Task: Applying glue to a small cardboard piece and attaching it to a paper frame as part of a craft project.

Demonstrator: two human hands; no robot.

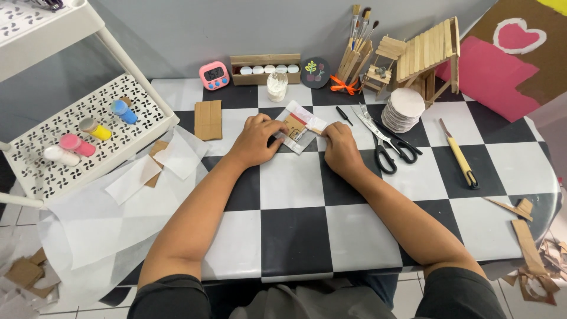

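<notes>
Two hands are pressing a small cardboard piece wrapped in white paper (299, 127) flat on the checkered table (295, 236); the left hand (255, 140) is pinning its near-left side, the right hand (339, 146) its right edge, fingers bent down on it. It is looking light, thin and easily creased, best taken by the edges. Behind, a cardboard box (265, 69) is holding white-capped jars; a cluster of sticks (353, 59) is holding brushes; black scissors (384, 145) are lying just right
</notes>
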